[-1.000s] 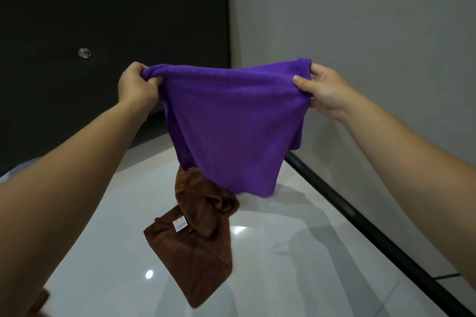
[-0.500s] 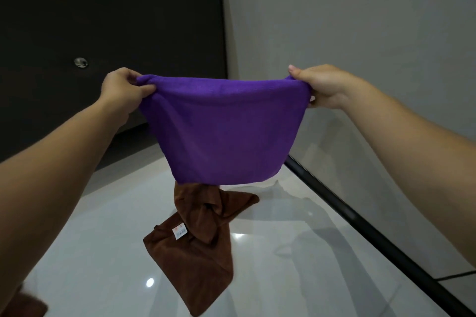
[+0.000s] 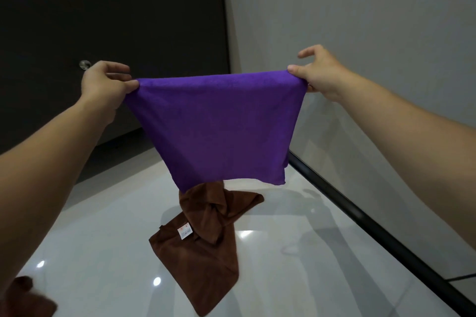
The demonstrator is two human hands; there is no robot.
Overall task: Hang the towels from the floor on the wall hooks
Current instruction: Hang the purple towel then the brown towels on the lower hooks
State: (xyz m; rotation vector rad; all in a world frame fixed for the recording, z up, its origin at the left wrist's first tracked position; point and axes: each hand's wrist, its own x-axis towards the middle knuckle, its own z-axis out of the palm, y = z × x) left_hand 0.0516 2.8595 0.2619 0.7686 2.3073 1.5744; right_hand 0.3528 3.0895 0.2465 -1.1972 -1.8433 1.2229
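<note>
Head view: both hands, left (image 3: 105, 85) and right (image 3: 319, 72), pinch the purple towel (image 3: 213, 126) spread between them; none hung, brown towel (image 3: 206, 239) on the floor (image 3: 103, 239), no hooks visible.

The purple towel (image 3: 213, 126) now stretched wider, seemingly taut.

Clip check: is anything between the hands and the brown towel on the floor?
Yes: the purple cloth towel, pinched by the left hand and right hand, hangs in front of the crumpled brown cloth towel.
</note>
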